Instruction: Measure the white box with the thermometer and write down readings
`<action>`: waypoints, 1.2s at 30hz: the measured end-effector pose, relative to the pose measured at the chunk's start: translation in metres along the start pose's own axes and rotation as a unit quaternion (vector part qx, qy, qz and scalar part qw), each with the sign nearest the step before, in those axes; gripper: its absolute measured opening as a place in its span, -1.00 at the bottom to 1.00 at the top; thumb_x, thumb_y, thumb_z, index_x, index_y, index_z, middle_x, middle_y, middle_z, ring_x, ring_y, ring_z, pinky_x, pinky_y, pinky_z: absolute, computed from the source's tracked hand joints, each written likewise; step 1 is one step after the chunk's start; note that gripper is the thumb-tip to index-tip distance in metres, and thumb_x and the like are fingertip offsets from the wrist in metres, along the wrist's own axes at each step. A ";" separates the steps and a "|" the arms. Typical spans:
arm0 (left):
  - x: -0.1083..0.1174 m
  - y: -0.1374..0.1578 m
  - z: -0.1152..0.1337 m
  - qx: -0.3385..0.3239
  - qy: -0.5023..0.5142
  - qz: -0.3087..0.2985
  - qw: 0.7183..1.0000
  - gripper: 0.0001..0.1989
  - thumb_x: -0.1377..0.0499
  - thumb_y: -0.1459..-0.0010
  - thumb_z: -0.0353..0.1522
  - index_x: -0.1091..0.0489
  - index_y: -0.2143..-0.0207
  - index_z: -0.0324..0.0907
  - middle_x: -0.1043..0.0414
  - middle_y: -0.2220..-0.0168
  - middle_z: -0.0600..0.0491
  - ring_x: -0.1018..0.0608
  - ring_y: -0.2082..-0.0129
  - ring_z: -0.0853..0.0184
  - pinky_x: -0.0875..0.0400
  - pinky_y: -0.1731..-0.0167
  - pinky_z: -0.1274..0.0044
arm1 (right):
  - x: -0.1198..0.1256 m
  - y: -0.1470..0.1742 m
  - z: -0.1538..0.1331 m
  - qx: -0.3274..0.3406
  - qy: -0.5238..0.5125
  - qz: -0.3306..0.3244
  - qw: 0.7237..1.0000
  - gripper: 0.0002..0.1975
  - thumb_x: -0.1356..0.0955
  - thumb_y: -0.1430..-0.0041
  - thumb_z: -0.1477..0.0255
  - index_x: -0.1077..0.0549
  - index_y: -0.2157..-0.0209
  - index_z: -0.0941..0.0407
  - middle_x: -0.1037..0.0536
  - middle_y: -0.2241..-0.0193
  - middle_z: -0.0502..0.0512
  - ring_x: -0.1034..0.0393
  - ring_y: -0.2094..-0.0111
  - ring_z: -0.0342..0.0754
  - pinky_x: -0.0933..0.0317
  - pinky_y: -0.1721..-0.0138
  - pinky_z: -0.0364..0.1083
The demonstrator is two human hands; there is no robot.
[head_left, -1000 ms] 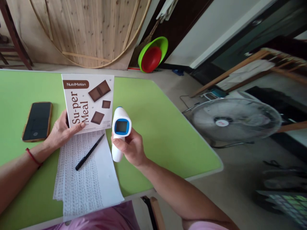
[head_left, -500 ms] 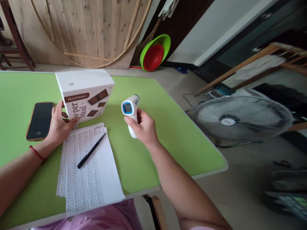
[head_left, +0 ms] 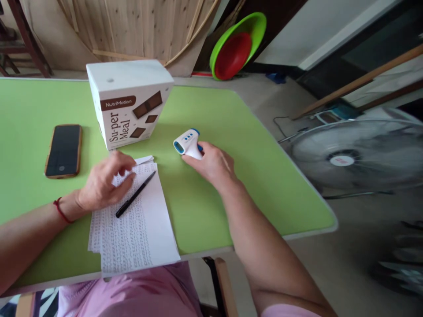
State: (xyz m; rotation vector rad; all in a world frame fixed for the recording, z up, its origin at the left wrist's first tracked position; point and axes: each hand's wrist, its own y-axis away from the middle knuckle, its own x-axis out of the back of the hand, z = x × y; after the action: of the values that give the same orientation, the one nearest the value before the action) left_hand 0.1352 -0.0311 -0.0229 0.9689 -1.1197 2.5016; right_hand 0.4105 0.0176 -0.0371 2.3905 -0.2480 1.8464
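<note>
My right hand [head_left: 213,165] is wrapped round the handle of a white and blue infrared forehead thermometer [head_left: 187,143]. The thermometer leans over the green tabletop, its small screen facing left and toward me. My left hand [head_left: 107,180] is over the top of the handwritten sheets [head_left: 132,237], fingers loosely bent, thumb apart, holding nothing. A black pen [head_left: 135,194] lies slantwise on those sheets, just right of that hand. Behind it stands a white NutriMotion "Su-per Meal" box [head_left: 130,112], upright and apart from both hands.
A phone in a brown case [head_left: 64,151] lies on the green table [head_left: 205,224], at the left. Past the table's right edge stands a large floor fan [head_left: 342,160]. Green [head_left: 256,26] and red basins [head_left: 233,57] lean beyond the far edge.
My left hand has let go of the box and drawn back right and toward me, over the sheets. My right hand has tipped the thermometer over to the left. The view has shifted too.
</note>
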 end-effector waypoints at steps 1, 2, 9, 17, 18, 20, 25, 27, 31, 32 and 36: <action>-0.001 0.001 0.008 -0.045 0.000 -0.061 0.997 -0.93 -0.05 -0.24 -0.44 -0.30 0.25 -0.14 -0.41 0.39 0.06 -0.45 0.47 0.36 -0.40 0.48 0.46 | -0.001 0.000 0.002 0.006 0.005 0.003 1.000 -0.60 -0.37 -0.06 0.19 -0.48 0.10 0.09 -0.59 0.16 0.23 -0.46 0.20 0.16 -0.20 0.29 -0.01; -0.002 0.002 0.015 -0.097 -0.009 -0.119 0.988 -0.89 -0.03 -0.26 -0.44 -0.33 0.28 -0.13 -0.43 0.43 0.06 -0.46 0.49 0.34 -0.37 0.52 0.46 | -0.002 0.000 0.005 0.014 0.010 0.007 1.000 -0.61 -0.36 -0.07 0.18 -0.49 0.11 0.10 -0.59 0.19 0.24 -0.45 0.22 0.15 -0.20 0.30 0.00; -0.012 0.013 0.049 -0.323 -0.072 -0.199 0.922 -0.74 -0.02 -0.22 -0.58 -0.44 0.45 -0.25 -0.30 0.63 0.11 -0.33 0.66 0.39 -0.17 0.68 0.48 | -0.013 0.013 0.006 0.221 -0.031 0.194 0.955 -0.68 -0.41 -0.08 0.35 -0.53 0.13 0.20 -0.47 0.21 0.29 -0.37 0.17 0.16 -0.26 0.16 0.11; -0.019 0.025 0.055 -0.307 -0.103 -0.213 0.922 -0.80 -0.06 -0.16 -0.57 -0.41 0.48 -0.26 -0.29 0.61 0.09 -0.35 0.65 0.37 -0.20 0.69 0.48 | -0.028 0.056 -0.037 0.540 -0.111 0.145 0.822 -0.81 -0.32 -0.24 0.54 -0.52 0.14 0.17 -0.46 0.40 0.08 -0.28 0.35 -0.07 -0.16 0.28 -0.04; -0.019 0.026 0.057 -0.304 -0.102 -0.218 0.922 -0.80 -0.06 -0.15 -0.57 -0.40 0.48 -0.26 -0.28 0.60 0.09 -0.35 0.65 0.37 -0.19 0.70 0.47 | -0.030 0.056 -0.038 0.543 -0.104 0.142 0.821 -0.81 -0.32 -0.24 0.55 -0.52 0.14 0.16 -0.45 0.41 0.07 -0.27 0.34 -0.08 -0.15 0.27 -0.05; -0.019 0.026 0.059 -0.300 -0.101 -0.223 0.922 -0.81 -0.06 -0.15 -0.57 -0.41 0.47 -0.26 -0.29 0.58 0.08 -0.36 0.64 0.37 -0.19 0.70 0.47 | -0.032 0.055 -0.037 0.545 -0.089 0.142 0.821 -0.80 -0.30 -0.25 0.57 -0.52 0.14 0.15 -0.44 0.42 0.06 -0.25 0.34 -0.08 -0.13 0.25 -0.05; -0.018 0.026 0.062 -0.298 -0.099 -0.226 0.922 -0.83 -0.07 -0.17 -0.56 -0.44 0.41 -0.29 -0.31 0.55 0.07 -0.37 0.64 0.36 -0.19 0.71 0.46 | -0.032 0.051 -0.034 0.551 -0.061 0.142 0.820 -0.86 -0.29 -0.26 0.56 -0.49 0.26 0.11 -0.45 0.41 0.05 -0.24 0.34 -0.08 -0.13 0.24 -0.05; -0.019 0.026 0.063 -0.297 -0.096 -0.231 0.922 -0.83 -0.07 -0.17 -0.56 -0.44 0.39 -0.29 -0.32 0.55 0.07 -0.37 0.64 0.37 -0.20 0.72 0.46 | -0.032 0.049 -0.033 0.551 -0.060 0.153 0.818 -0.90 -0.30 -0.26 0.55 -0.46 0.28 0.14 -0.48 0.39 0.07 -0.28 0.33 -0.06 -0.15 0.25 -0.04; -0.020 0.026 0.060 -0.267 -0.119 -0.210 0.933 -0.84 -0.06 -0.23 -0.52 -0.43 0.33 -0.29 -0.37 0.51 0.06 -0.39 0.62 0.37 -0.25 0.72 0.47 | -0.031 0.044 -0.029 0.480 -0.161 0.210 0.837 -0.95 -0.30 -0.26 0.52 -0.38 0.24 0.11 -0.49 0.37 0.08 -0.34 0.35 -0.07 -0.22 0.33 -0.05; -0.021 0.026 0.057 -0.246 -0.135 -0.199 0.939 -0.83 -0.04 -0.27 -0.48 -0.43 0.30 -0.30 -0.41 0.47 0.04 -0.40 0.62 0.36 -0.29 0.71 0.46 | -0.031 0.044 -0.029 0.439 -0.223 0.211 0.845 -0.95 -0.30 -0.26 0.51 -0.37 0.24 0.10 -0.48 0.39 0.06 -0.35 0.37 -0.09 -0.24 0.36 -0.06; -0.023 0.027 0.046 -0.158 -0.224 -0.190 0.943 -0.73 0.00 -0.33 -0.32 -0.40 0.15 -0.34 -0.51 0.10 -0.14 -0.46 0.62 0.37 -0.38 0.68 0.44 | -0.034 0.046 -0.031 0.249 -0.496 0.106 0.825 -0.95 -0.32 -0.15 0.47 -0.32 0.35 0.06 -0.39 0.56 -0.10 -0.30 0.58 -0.18 -0.22 0.52 -0.13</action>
State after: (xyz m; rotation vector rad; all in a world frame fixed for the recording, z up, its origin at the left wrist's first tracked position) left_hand 0.1629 -0.0818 -0.0309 1.5281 -1.2557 1.7764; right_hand 0.3638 -0.0195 -0.0628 3.6193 -0.1005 0.5201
